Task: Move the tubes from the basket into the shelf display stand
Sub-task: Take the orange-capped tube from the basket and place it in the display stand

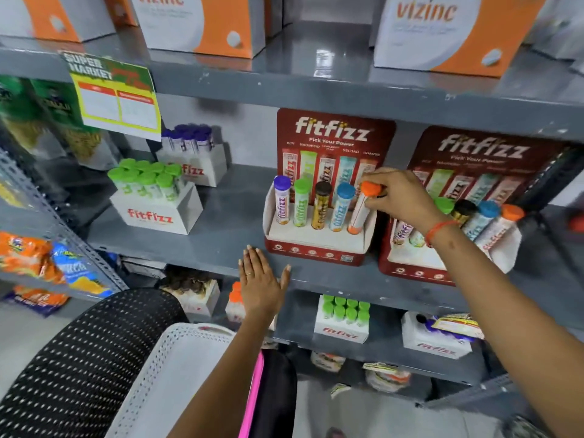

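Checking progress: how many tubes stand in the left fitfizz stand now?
5, left to right: purple-capped, green, black, blue, orange, gripped by the right hand.

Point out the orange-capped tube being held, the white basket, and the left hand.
orange-capped tube (358, 213): head view, on its white body.
white basket (177, 368): head view, on its perforated wall.
left hand (260, 284): head view, on its back.

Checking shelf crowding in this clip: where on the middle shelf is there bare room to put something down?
Bare shelf lies between the white fitfizz box of green-capped tubes and the red display stand, and along the front edge by the left hand. Right of that stand it is crowded: the right hand and a second stand sit close.
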### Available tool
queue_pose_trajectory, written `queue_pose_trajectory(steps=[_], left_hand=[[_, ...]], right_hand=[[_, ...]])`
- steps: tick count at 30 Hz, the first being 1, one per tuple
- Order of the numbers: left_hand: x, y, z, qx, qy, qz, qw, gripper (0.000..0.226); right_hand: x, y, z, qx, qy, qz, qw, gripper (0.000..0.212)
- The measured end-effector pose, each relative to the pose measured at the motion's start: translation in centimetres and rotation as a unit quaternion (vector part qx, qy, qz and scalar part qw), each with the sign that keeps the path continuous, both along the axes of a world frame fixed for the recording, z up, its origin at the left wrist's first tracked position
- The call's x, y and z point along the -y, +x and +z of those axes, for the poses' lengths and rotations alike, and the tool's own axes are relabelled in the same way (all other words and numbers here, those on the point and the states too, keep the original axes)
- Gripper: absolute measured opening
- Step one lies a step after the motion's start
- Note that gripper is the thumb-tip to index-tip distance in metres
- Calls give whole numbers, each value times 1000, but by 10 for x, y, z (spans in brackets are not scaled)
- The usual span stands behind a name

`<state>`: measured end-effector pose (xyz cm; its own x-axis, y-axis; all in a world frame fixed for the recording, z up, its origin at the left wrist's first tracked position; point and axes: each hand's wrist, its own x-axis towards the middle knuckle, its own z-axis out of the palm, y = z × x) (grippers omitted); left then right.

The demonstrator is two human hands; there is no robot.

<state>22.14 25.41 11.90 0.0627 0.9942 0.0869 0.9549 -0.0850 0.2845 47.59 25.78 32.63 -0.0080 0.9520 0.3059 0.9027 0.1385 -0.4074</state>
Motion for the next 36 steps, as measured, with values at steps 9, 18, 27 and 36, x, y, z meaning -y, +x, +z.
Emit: queue_pose_trajectory(steps=[9, 18, 27, 36], left_hand=[[-3, 2, 2, -13, -31, -2, 999, 90], [-4, 3, 13, -41, -75, -4, 996, 87], [-8, 4, 14, -61, -96, 0, 994, 88], [-6, 3, 17, -62, -108, -8, 992, 87]], right_hand=[[1, -7, -25, 38, -19, -54, 998, 37], [0, -13, -13, 4, -71, -108, 992, 48], [-3, -12, -9, 31, -131, -16, 991, 52], [2, -12, -15, -65, -40, -52, 996, 58]])
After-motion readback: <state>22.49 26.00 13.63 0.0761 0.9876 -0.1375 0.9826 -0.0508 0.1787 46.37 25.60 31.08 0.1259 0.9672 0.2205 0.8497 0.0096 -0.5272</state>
